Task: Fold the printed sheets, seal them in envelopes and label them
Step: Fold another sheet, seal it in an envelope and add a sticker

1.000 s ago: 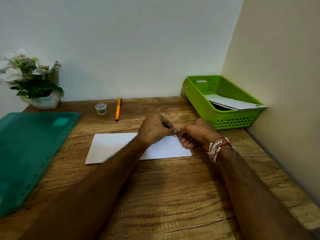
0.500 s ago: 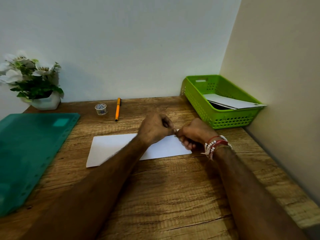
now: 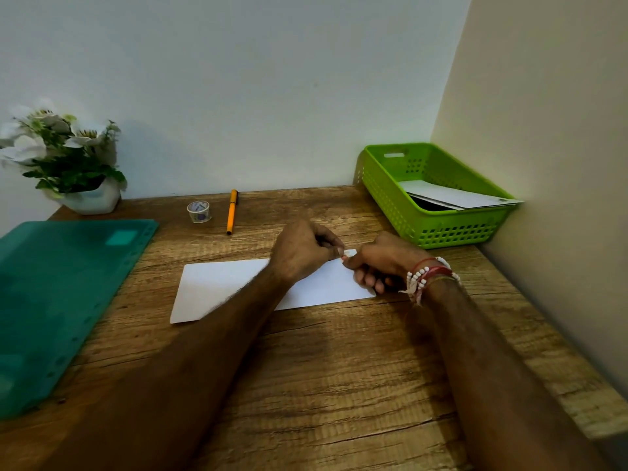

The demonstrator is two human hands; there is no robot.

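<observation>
A white envelope (image 3: 217, 287) lies flat on the wooden desk (image 3: 339, 385), its right half partly hidden by my hands. My left hand (image 3: 302, 253) and my right hand (image 3: 384, 263) meet fingertip to fingertip just above the envelope's far right corner. Between them they pinch a small white piece (image 3: 351, 253), too small to tell whether it is tape or a label. My right hand's lower fingers hang curled over the envelope's right end. A small roll of clear tape (image 3: 199, 211) and an orange pen (image 3: 231, 215) lie at the back of the desk.
A green plastic basket (image 3: 384, 185) in the back right corner holds white envelopes (image 3: 455, 197). A translucent green folder (image 3: 61, 294) covers the desk's left side. A white pot of flowers (image 3: 91, 198) stands at the back left. Walls close the back and right.
Both hands have stayed together over the envelope's right end, still pinching the small piece. My right hand has drawn slightly closer to the left. The envelope has not moved.
</observation>
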